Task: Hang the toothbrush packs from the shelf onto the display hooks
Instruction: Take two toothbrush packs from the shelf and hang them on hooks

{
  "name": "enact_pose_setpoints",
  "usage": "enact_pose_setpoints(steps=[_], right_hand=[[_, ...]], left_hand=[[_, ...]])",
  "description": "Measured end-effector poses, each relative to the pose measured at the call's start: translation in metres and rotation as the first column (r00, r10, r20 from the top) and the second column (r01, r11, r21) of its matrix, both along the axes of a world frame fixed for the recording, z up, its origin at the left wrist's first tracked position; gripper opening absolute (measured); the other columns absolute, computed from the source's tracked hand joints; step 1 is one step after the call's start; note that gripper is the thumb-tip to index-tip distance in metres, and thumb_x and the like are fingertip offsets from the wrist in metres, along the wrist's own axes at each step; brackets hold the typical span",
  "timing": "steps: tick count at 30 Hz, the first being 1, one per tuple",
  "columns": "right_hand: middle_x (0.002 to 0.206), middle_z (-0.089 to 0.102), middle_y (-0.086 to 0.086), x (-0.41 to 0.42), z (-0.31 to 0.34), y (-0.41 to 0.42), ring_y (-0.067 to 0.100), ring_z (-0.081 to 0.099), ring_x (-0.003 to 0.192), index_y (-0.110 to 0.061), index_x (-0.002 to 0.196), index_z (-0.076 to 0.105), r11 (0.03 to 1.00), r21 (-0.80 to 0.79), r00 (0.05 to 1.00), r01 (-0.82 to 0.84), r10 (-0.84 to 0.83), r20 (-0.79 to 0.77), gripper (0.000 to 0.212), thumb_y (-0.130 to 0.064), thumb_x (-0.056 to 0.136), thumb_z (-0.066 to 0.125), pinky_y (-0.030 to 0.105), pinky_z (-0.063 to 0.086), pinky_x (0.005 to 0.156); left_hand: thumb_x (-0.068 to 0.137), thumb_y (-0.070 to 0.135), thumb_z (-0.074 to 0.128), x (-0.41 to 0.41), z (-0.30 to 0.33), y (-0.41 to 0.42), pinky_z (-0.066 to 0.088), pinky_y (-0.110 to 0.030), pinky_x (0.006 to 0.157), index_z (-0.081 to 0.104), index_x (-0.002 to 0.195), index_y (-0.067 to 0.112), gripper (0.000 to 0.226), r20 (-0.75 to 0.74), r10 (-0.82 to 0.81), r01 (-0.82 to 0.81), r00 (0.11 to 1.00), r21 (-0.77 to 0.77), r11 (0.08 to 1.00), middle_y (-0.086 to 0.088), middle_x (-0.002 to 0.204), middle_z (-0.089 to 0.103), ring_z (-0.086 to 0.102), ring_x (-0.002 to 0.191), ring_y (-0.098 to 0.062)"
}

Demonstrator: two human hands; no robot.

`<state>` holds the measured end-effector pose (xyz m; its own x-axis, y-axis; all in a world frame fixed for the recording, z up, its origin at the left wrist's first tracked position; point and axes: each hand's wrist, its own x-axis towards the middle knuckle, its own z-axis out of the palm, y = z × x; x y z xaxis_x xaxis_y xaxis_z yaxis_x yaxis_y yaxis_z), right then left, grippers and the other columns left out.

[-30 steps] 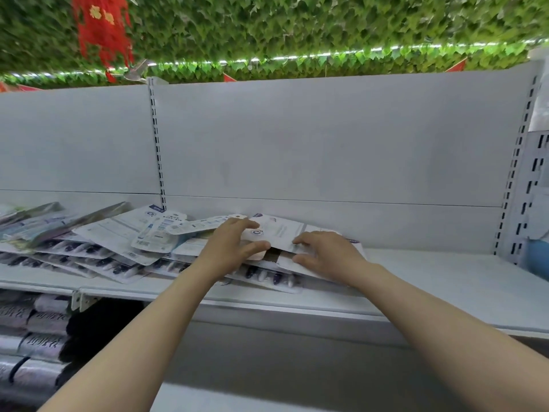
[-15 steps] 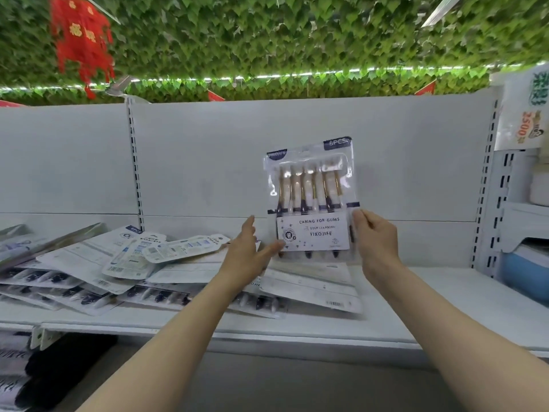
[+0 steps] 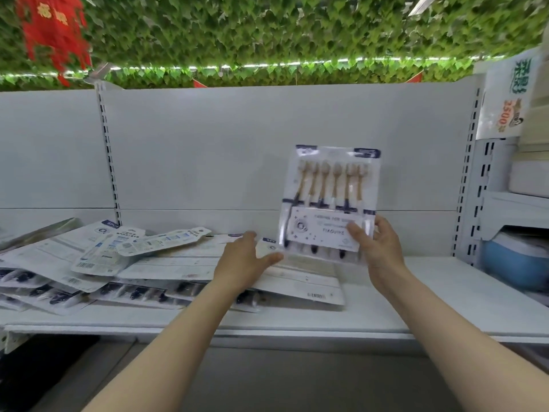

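Observation:
A clear toothbrush pack point(image 3: 328, 191) with several brown-handled brushes and a white label stands upright in the air in front of the white back panel. My right hand point(image 3: 377, 248) grips its lower right corner, thumb across the label. My left hand point(image 3: 245, 260) is just left of the pack's lower left corner, fingers relaxed, holding nothing. Below and to the left, a loose pile of toothbrush packs point(image 3: 154, 263) lies flat on the white shelf point(image 3: 445, 304). No display hooks show in this view.
The back panel point(image 3: 267, 144) is bare, with slotted uprights at left point(image 3: 108, 150) and right point(image 3: 471, 173). A blue container point(image 3: 517, 263) and stacked goods fill the bay at the right. Green leaf decoration and a red ornament point(image 3: 53, 31) hang above.
Both hands lifted one pack out of the pile and stood it upright. Since then the pack moved right with my right hand, and my left hand has come off it.

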<state>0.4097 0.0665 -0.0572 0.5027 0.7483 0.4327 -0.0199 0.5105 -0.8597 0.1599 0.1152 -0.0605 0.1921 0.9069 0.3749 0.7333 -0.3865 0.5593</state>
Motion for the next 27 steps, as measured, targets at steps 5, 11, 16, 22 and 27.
enact_pose_setpoints(steps=[5,11,16,22,27], right_hand=[[0.096,0.072,-0.005,0.022,-0.013,0.001,0.018,0.070,0.088,-0.024,0.100,0.059,0.998,0.014,0.996,0.066,-0.065,-0.067,0.022,-0.010,0.090,0.073,0.038,0.056,0.080],[0.101,0.074,-0.001,0.023,-0.014,0.001,0.012,0.072,0.084,-0.023,0.103,0.059,0.999,0.019,0.998,0.043,-0.042,-0.055,0.021,-0.012,0.090,0.073,0.034,0.058,0.076],[0.106,0.074,0.002,0.026,-0.012,-0.002,0.018,0.073,0.094,-0.024,0.105,0.060,0.998,0.037,0.996,0.047,-0.044,-0.074,0.023,-0.013,0.090,0.074,0.036,0.060,0.080],[0.098,0.075,-0.001,0.023,-0.006,-0.006,0.016,0.073,0.087,-0.025,0.101,0.060,0.996,0.066,0.993,0.062,-0.055,-0.104,0.020,-0.015,0.091,0.074,0.043,0.054,0.080],[0.097,0.076,-0.003,0.021,0.002,-0.012,0.018,0.074,0.092,-0.025,0.102,0.061,0.993,0.108,0.994,0.048,-0.037,-0.105,0.020,-0.014,0.091,0.073,0.048,0.056,0.083]], left_hand=[[0.077,0.081,0.052,0.011,-0.001,-0.003,0.044,-0.036,0.081,0.044,0.132,0.012,0.089,-0.368,0.107,-0.145,0.924,-0.078,0.986,-0.008,0.125,0.058,0.049,0.121,-0.030],[0.073,0.081,0.057,0.019,0.004,-0.007,0.045,-0.035,0.079,0.044,0.127,0.017,0.085,-0.379,0.126,-0.176,0.917,-0.101,0.979,-0.005,0.119,0.062,0.052,0.117,-0.027],[0.064,0.062,0.082,0.020,-0.001,-0.008,0.043,-0.040,0.101,0.018,0.151,0.014,0.118,0.008,0.089,-0.088,0.996,-0.116,0.989,-0.007,0.147,0.045,0.043,0.133,-0.029],[0.071,0.033,0.088,0.014,0.013,-0.015,0.042,-0.035,0.100,0.024,0.152,0.014,0.105,0.354,0.045,-0.031,0.934,-0.044,0.999,-0.005,0.138,0.055,0.052,0.127,-0.027],[0.077,0.022,0.082,0.003,0.024,-0.020,0.058,-0.036,0.082,0.071,0.101,0.021,0.026,0.541,-0.015,-0.006,0.841,0.037,0.999,0.005,0.096,0.074,0.071,0.091,-0.018]])
